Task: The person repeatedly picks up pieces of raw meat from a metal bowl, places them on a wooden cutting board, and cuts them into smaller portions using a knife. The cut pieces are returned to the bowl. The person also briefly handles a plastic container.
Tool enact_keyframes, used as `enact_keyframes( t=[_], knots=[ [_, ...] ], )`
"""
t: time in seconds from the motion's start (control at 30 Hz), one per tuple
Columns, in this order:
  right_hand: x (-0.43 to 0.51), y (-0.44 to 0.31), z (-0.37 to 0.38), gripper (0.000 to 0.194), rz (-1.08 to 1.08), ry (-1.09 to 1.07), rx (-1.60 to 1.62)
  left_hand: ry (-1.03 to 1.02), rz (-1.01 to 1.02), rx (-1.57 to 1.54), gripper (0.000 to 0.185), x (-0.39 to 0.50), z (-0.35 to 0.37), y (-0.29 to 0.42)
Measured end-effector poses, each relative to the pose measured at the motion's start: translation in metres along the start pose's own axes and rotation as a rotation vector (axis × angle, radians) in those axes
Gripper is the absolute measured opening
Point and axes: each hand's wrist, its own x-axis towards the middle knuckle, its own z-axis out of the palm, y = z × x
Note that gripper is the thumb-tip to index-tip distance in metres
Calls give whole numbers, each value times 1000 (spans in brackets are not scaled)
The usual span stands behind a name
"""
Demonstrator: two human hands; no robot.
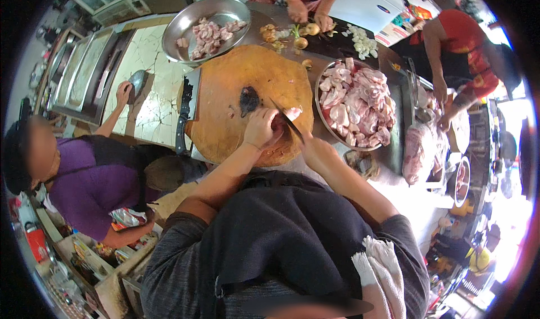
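My left hand (261, 127) presses a piece of raw meat (294, 113) against a thick round wooden chopping block (223, 129). A slim knife (288, 120) is gripped in my right hand (318, 151), its blade lying against the meat beside my left fingers. Much of that piece is hidden by the hand and blade. Just beyond my left hand, a dark patch (249, 101) marks the block's middle. Close on the right stands a metal bowl (317, 92) heaped with raw meat pieces (358, 101). Another metal basin (179, 21), behind the block, contains fewer cut pieces (209, 36).
A large knife with a black handle (180, 139) lies along the block's left edge. Opposite me, a person's hands (310, 17) work among onions (301, 43) and chopped onion (363, 42). A person in purple (93, 179) is at left; another in red (464, 53) handles meat at right.
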Motion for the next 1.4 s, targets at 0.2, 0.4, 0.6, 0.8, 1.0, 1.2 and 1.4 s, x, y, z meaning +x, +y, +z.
enact_keyframes(
  t=[0.2, 0.4, 0.6, 0.8, 1.0, 1.2, 1.4],
  knots=[
    [56, -9, 3, 45, -86, 175, 57, -106, 105, 81, 23, -7, -7, 3],
    [-35, 28, -15, 51, -23, 69, 331, 96, 43, 137, 18, -23, -27, 2],
    [-75, 47, 6, 45, 176, 199, 669, -85, 178, 89, 15, 28, 23, 24],
    [-96, 55, 27, 42, 211, 302, 736, -362, 157, -54, 12, 84, 46, -34],
    [-123, 68, 51, 42, 236, 425, 566, -87, -80, -40, 32, 190, -35, -157],
    [-122, 100, 75, 40, 131, 291, 531, 151, 128, 537, 38, 286, -90, -159],
    [-140, 132, 85, 41, 111, 215, 499, -490, 449, -183, 21, 217, 68, 20]
  ],
)
